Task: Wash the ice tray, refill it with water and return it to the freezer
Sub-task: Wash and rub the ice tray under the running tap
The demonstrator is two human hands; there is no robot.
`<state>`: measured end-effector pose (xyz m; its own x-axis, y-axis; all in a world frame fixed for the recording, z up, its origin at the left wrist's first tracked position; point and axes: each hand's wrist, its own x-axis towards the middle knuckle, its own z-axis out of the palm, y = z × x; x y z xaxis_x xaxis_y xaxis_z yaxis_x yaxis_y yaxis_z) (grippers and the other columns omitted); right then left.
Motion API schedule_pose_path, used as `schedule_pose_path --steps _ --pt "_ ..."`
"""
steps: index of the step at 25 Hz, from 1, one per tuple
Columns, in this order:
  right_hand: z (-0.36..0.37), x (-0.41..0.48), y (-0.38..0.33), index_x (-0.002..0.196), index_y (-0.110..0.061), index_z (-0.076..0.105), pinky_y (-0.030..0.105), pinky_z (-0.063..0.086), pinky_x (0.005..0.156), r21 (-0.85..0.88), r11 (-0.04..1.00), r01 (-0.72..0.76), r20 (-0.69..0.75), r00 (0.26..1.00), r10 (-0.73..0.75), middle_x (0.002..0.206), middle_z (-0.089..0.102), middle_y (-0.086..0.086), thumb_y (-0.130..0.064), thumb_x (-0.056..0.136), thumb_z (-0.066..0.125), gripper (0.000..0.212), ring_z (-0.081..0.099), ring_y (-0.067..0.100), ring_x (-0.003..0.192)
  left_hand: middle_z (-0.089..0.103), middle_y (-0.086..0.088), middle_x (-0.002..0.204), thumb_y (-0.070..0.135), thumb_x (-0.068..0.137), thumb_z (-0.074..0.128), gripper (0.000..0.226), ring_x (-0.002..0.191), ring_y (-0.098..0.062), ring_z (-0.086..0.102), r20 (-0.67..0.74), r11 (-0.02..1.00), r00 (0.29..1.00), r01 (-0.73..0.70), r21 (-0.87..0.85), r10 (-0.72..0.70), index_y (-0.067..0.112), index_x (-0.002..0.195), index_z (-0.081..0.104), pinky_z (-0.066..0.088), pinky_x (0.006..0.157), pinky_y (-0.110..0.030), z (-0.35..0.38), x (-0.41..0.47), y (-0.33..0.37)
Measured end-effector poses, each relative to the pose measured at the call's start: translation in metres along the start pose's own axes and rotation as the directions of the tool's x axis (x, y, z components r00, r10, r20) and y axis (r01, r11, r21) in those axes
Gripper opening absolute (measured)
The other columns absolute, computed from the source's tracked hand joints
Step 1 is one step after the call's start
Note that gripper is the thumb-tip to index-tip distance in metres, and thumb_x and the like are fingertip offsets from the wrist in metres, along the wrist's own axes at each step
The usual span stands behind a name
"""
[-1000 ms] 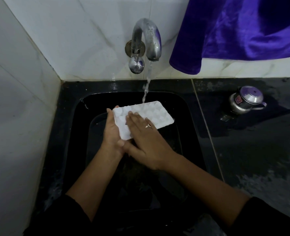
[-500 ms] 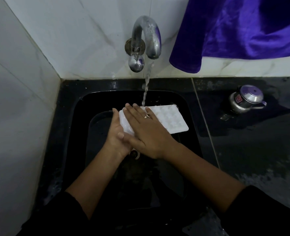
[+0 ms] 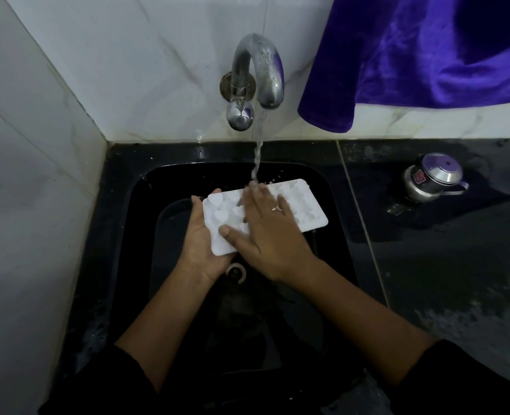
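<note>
Fingers [image 3: 216, 192] of left hand [image 3: 201, 244] curl round left end of tray [image 3: 303, 206], holding it above sink [image 3: 122, 211]. Right hand [image 3: 265, 235] lies flat on tray, fingers straight, tips under stream [image 3: 258, 157] from tap [image 3: 258, 67]. Best: rub each heart cell, slide tray along so stream reaches right end too, tilt so water drains, grip firm; wet tray likely slippery.

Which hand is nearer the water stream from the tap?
Right. The right hand lies flat on the ice tray, fingertips directly under the water stream. The left hand grips the tray's left end, off to the stream's left.
</note>
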<state>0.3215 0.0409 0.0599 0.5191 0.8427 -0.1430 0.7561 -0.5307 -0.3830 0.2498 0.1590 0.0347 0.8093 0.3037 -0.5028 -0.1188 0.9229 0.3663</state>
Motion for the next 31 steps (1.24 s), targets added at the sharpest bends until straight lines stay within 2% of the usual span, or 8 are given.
schedule_pose_path --steps 3,8,13,15,20,25,29,31 --pt "0.000 -0.015 -0.002 0.165 -0.007 0.012 0.049 -0.001 0.130 -0.152 0.970 0.190 0.018 0.982 -0.190 0.174 0.006 0.010 -0.072 0.102 0.021 0.092 -0.003 0.022 0.161 0.078 -0.010 0.114 0.065 0.104 0.028 0.068 0.099 -0.026 0.077 0.012 1.000 1.000 -0.001 -0.013 0.001 0.023 0.110 0.081 0.063 0.083 -0.045 -0.002 0.011 0.000" --pt "-0.022 -0.006 0.014 0.164 -0.003 0.014 0.053 0.003 0.129 -0.278 0.959 0.061 -0.077 0.993 -0.086 0.173 0.012 0.016 -0.073 0.099 0.013 0.096 0.003 0.028 0.161 0.056 -0.016 0.150 0.069 0.103 0.032 0.074 0.137 -0.034 0.056 0.115 0.996 0.989 0.092 0.014 -0.093 0.016 0.151 0.051 0.044 0.114 -0.051 0.013 0.039 -0.012" --pt "-0.034 -0.010 0.028 0.164 -0.005 0.016 0.054 0.002 0.129 -0.386 0.914 0.127 -0.047 0.987 -0.156 0.173 0.010 0.015 -0.074 0.099 0.014 0.095 0.003 0.028 0.161 0.068 -0.016 0.134 0.066 0.104 0.032 0.072 0.120 -0.032 0.069 0.165 0.989 0.975 0.145 0.033 -0.148 0.013 0.122 0.076 0.050 0.107 -0.051 0.028 0.043 -0.023" --pt "-0.039 -0.005 0.031 0.165 -0.006 0.015 0.053 0.002 0.129 -0.341 0.940 0.033 -0.083 0.994 -0.065 0.173 0.011 0.014 -0.074 0.100 0.017 0.094 0.003 0.027 0.161 0.068 -0.015 0.135 0.064 0.105 0.032 0.069 0.119 -0.030 0.069 0.158 0.988 0.975 0.152 0.032 -0.155 0.014 0.124 0.075 0.054 0.103 -0.048 0.033 0.041 -0.029" --pt "-0.019 -0.021 0.018 0.165 -0.007 0.011 0.052 0.001 0.129 -0.313 0.918 0.243 0.039 0.969 -0.243 0.173 0.005 0.013 -0.073 0.101 0.019 0.092 -0.002 0.026 0.161 0.066 -0.016 0.138 0.072 0.101 0.033 0.078 0.125 -0.032 0.066 0.144 0.985 0.975 0.164 0.059 -0.171 0.012 0.140 0.064 0.050 0.109 -0.049 0.025 0.034 -0.013" --pt "-0.016 -0.003 0.013 0.165 -0.007 0.011 0.052 0.000 0.129 -0.118 0.988 -0.100 -0.137 0.987 0.083 0.174 0.004 0.012 -0.077 0.096 0.004 0.099 -0.003 0.024 0.161 0.058 -0.014 0.149 0.061 0.104 0.039 0.060 0.135 -0.030 0.058 0.082 0.999 0.995 0.049 0.007 -0.049 0.020 0.147 0.050 0.048 0.111 -0.049 0.009 0.025 -0.006" --pt "0.013 -0.019 -0.009 0.166 -0.006 0.005 0.049 -0.002 0.129 -0.083 0.993 0.089 -0.019 0.996 -0.091 0.174 0.000 0.012 -0.074 0.099 0.013 0.095 -0.008 0.020 0.161 0.076 -0.012 0.119 0.056 0.106 0.039 0.052 0.102 -0.027 0.076 0.023 0.999 0.999 -0.042 -0.028 0.042 0.022 0.113 0.078 0.064 0.085 -0.044 -0.004 0.008 -0.002" --pt "0.014 -0.002 0.009 0.166 -0.009 0.004 0.048 -0.004 0.129 -0.034 0.999 0.007 -0.040 0.999 -0.008 0.175 -0.001 0.009 -0.075 0.097 0.010 0.096 -0.008 0.018 0.161 0.072 -0.015 0.126 0.057 0.107 0.037 0.057 0.108 -0.029 0.074 0.044 0.998 0.998 -0.053 -0.046 0.055 0.016 0.121 0.075 0.061 0.091 -0.045 -0.010 -0.002 0.001"
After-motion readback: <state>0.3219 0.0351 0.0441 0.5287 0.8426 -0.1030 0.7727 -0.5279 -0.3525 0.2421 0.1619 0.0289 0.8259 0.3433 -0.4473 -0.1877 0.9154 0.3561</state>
